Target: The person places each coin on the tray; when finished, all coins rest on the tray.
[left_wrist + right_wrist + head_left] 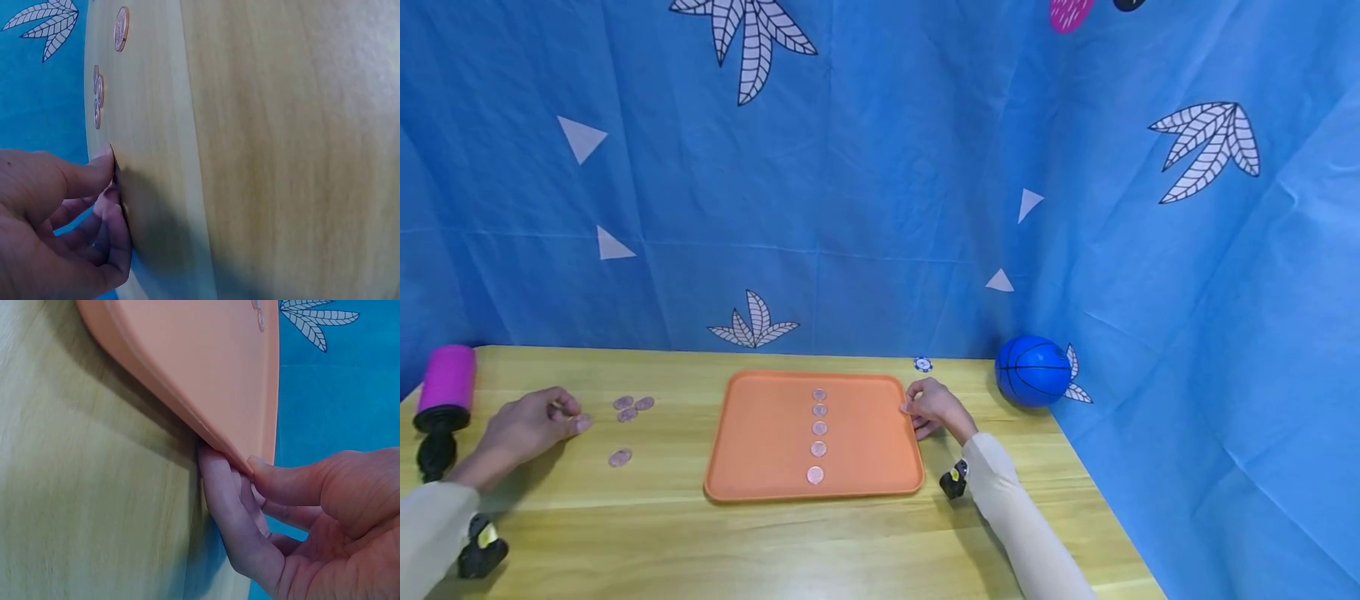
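Right hand (pixel 932 406) pinched orange tray (pixel 760 442) at right rim; five coins (pixel 819 428) lined up inside. Left hand (pixel 533 427) curled near four loose coins (pixel 627 414); could not tell whether gripping.

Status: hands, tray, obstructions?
Right hand pinches right side of tray; left hand at table, grip unclear. Five coins in line on tray. Four loose coins between left hand and tray; no obstruction seen.

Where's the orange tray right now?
In the head view, the orange tray is on the table between the left hand and the right hand, which pinches its right edge.
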Tool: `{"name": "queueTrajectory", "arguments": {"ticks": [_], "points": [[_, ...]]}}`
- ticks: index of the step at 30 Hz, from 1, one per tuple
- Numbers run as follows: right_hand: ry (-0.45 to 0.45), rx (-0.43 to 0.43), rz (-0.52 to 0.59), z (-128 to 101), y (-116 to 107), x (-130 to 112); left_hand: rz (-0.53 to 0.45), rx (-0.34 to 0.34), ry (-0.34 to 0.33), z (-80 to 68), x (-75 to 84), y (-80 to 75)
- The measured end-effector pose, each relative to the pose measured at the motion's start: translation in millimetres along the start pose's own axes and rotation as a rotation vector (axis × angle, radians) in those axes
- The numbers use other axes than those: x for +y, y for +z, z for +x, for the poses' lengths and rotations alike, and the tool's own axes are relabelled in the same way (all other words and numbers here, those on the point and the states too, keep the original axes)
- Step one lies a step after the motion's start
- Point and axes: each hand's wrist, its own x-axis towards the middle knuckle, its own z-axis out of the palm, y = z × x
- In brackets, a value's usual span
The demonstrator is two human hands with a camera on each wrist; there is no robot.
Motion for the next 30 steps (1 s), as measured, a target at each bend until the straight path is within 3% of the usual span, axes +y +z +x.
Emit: {"name": "queueTrajectory", "arguments": {"ticks": [3, 6, 12, 19, 25, 30], "points": [[0.006, -0.007, 0.001, 0, 0, 1, -0.011, 0.026, 0.021, -1.2, -0.7, 3.3], [0.006, -0.011, 0.006, 0, 0, 2, -0.119, 0.044, 0.042, -5.1, 9.0, 9.9], [0.0, -0.005, 0.0, 1, -1, 2, -0.418, 0.005, 0.065, -10.2, 49.5, 24.3], [0.006, -0.012, 0.017, 3, 0, 1, -0.516, -0.006, 0.154, -6.3, 87.1, 33.6], [0.006, -0.002, 0.023, 2, -1, 2, -0.695, -0.121, 0.149, 1.0, 109.0, 40.5], [0.004, -0.006, 0.017, 1, -2, 2, -0.768, -0.158, 0.152, 4.0, 124.8, 44.8]]}}
